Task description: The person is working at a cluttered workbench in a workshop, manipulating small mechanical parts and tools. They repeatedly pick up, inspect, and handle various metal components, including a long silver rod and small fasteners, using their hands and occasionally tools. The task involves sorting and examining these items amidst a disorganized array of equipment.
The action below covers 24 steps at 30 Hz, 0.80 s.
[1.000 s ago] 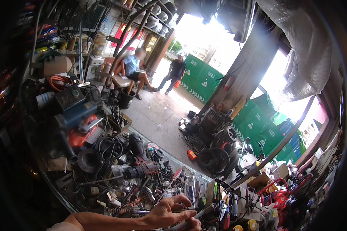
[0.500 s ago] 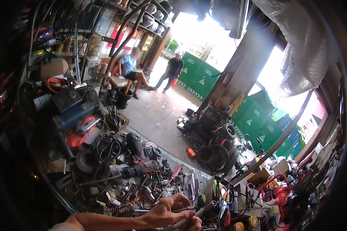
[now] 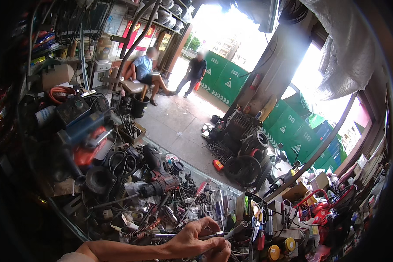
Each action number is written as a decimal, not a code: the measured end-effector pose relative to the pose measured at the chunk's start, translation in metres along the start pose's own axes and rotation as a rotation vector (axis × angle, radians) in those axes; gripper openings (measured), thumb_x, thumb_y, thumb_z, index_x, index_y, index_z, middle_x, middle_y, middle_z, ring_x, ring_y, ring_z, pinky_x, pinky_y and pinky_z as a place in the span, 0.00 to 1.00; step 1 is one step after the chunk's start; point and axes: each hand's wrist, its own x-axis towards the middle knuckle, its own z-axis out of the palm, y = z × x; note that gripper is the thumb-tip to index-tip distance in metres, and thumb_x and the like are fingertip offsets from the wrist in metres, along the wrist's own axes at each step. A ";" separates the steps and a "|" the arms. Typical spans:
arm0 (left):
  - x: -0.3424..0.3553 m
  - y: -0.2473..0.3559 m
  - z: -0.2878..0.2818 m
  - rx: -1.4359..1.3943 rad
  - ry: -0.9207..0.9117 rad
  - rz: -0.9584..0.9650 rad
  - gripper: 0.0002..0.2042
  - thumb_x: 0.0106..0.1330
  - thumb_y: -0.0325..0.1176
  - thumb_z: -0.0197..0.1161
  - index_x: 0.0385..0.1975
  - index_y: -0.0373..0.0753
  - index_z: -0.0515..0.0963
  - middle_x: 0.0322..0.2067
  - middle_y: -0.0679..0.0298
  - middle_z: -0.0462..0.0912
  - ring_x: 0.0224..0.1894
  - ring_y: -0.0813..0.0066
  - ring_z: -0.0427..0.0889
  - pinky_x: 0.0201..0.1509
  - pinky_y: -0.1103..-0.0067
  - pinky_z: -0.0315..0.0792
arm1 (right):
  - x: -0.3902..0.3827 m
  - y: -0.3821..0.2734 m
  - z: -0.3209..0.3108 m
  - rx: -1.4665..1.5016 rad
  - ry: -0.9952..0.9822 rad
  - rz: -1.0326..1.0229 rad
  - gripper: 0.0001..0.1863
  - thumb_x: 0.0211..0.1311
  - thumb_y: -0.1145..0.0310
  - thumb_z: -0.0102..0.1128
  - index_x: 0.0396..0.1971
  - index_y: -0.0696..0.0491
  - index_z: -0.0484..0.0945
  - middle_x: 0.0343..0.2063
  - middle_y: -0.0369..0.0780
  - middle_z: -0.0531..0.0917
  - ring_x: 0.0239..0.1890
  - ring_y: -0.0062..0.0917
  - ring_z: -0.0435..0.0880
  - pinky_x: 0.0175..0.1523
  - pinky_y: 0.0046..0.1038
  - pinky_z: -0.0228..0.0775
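Observation:
My left hand (image 3: 192,238) reaches in from the lower left, its thumb and fingers closed in a pinch. A small slim metal part (image 3: 215,235) shows between them; its kind is unclear. My right hand (image 3: 219,252) is against it at the lower edge, fingers curled, mostly hidden; what it holds does not show. Just beyond the fingertips is a grey curved tube (image 3: 237,227); whether a hand grips it I cannot tell. Under my left wrist runs a thin shiny rod (image 3: 163,236), with a rusty coil spring (image 3: 146,231) beside it. A red-handled screwdriver (image 3: 201,188) lies farther off.
A red and black power drill (image 3: 159,185) lies among heaped tools and parts. Scissors (image 3: 256,222) stand in a tool box on the right, near yellow-lidded jars (image 3: 273,252). Beyond the bench sits a person in blue (image 3: 143,67), and another person (image 3: 196,72) stands.
Both hands have shifted slightly right. The grey tube beside them appears at a different angle, with less of it showing. The standing person's head and body have turned a little.

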 end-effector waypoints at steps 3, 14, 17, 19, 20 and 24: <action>-0.003 -0.002 -0.005 -0.112 -0.129 -0.122 0.12 0.65 0.35 0.56 0.32 0.31 0.76 0.26 0.69 0.79 0.31 0.88 0.73 0.32 0.87 0.68 | 0.005 0.005 -0.006 -0.001 0.005 0.023 0.11 0.57 0.66 0.45 0.17 0.52 0.72 0.09 0.33 0.68 0.09 0.18 0.65 0.12 0.18 0.55; -0.002 -0.007 -0.007 -0.081 -0.238 -0.178 0.12 0.65 0.35 0.55 0.40 0.31 0.69 0.31 0.66 0.79 0.36 0.84 0.75 0.40 0.86 0.70 | 0.014 0.014 -0.022 -0.034 -0.052 0.041 0.13 0.58 0.64 0.43 0.20 0.54 0.73 0.10 0.36 0.71 0.08 0.22 0.68 0.12 0.22 0.60; -0.004 -0.011 -0.007 -0.121 -0.223 -0.103 0.11 0.65 0.33 0.56 0.37 0.31 0.70 0.30 0.66 0.79 0.34 0.84 0.75 0.39 0.86 0.70 | 0.009 0.011 -0.015 -0.051 -0.049 0.040 0.14 0.59 0.64 0.43 0.19 0.54 0.73 0.09 0.36 0.70 0.08 0.23 0.68 0.12 0.23 0.60; 0.000 -0.020 -0.008 -0.149 -0.274 -0.095 0.10 0.66 0.34 0.55 0.37 0.31 0.70 0.30 0.66 0.79 0.33 0.85 0.75 0.37 0.86 0.70 | 0.007 0.009 -0.012 -0.039 -0.053 0.037 0.14 0.59 0.64 0.43 0.19 0.54 0.73 0.08 0.36 0.70 0.08 0.23 0.67 0.12 0.23 0.60; 0.002 -0.023 -0.008 -0.164 -0.300 -0.091 0.10 0.66 0.34 0.55 0.37 0.31 0.71 0.29 0.67 0.79 0.33 0.86 0.74 0.37 0.86 0.70 | 0.008 0.006 -0.012 -0.025 -0.069 0.077 0.14 0.59 0.65 0.43 0.18 0.54 0.72 0.09 0.36 0.70 0.09 0.23 0.68 0.12 0.24 0.60; -0.001 -0.014 -0.008 -0.146 -0.309 -0.254 0.11 0.67 0.35 0.53 0.36 0.32 0.74 0.29 0.68 0.79 0.31 0.88 0.73 0.35 0.88 0.70 | 0.017 0.015 -0.022 -0.007 -0.104 0.099 0.14 0.60 0.64 0.42 0.19 0.54 0.72 0.12 0.36 0.71 0.11 0.22 0.69 0.14 0.23 0.60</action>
